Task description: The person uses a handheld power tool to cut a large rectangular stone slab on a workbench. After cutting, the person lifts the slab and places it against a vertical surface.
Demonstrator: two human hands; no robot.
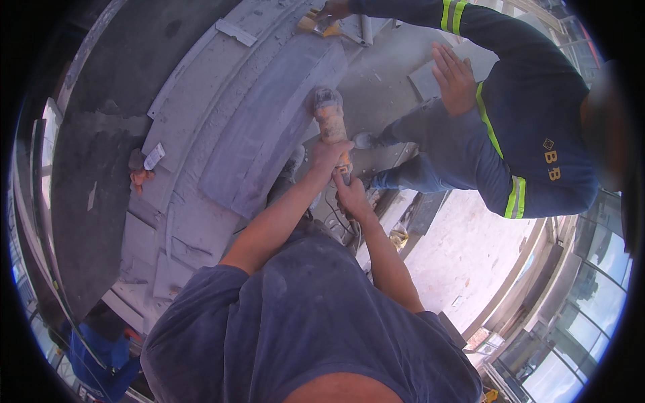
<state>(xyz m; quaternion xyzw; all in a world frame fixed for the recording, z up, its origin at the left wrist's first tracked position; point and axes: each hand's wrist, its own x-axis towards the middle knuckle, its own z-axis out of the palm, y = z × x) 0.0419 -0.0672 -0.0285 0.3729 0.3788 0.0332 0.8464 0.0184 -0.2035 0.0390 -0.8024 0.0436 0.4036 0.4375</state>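
Note:
Both my hands are on a dusty orange angle grinder (pixel 331 125). My left hand (pixel 329 154) wraps round the middle of its body. My right hand (pixel 351 196) grips the rear end, where a cable (pixel 358 235) hangs down. The grinder's grey head is at the right edge of a long grey stone slab (pixel 262 131); whether its disc touches the slab I cannot tell.
A co-worker (pixel 531 127) in a dark top with reflective bands stands at the right, one hand (pixel 328 9) by a yellowish brush-like thing (pixel 319 25) at the slab's far end. Orange rubble (pixel 140 177) and a white packet (pixel 154 156) lie left. Another person (pixel 101 359) is at the lower left.

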